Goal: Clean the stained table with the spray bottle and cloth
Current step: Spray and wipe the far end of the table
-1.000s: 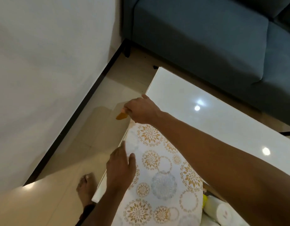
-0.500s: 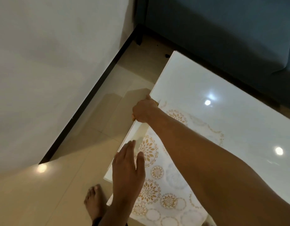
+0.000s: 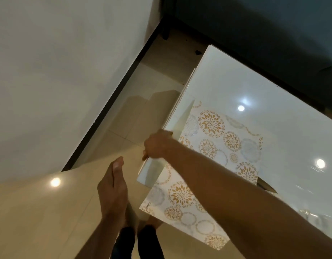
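Note:
The glossy white table (image 3: 236, 85) fills the right side of the head view. A floral patterned mat (image 3: 211, 126) with gold and grey circles lies partly on it. The mat's near end hangs past the table's near-left corner, and its left edge is folded up, showing a cream underside. My right hand (image 3: 157, 144) grips that folded edge at the table's left rim. My left hand (image 3: 112, 186) hovers over the floor left of the table with straight fingers and holds nothing. No spray bottle or cloth is in view.
A dark blue sofa (image 3: 273, 25) stands close behind the table. A pale wall (image 3: 58, 62) with a black skirting runs along the left. Shiny beige floor tiles (image 3: 30, 221) lie between the wall and the table. My dark-clothed legs (image 3: 139, 242) show at the bottom.
My right hand has drawn the mat's edge back toward me, so the mat slid off the near corner. My left hand lifted off the mat and moved left over the floor.

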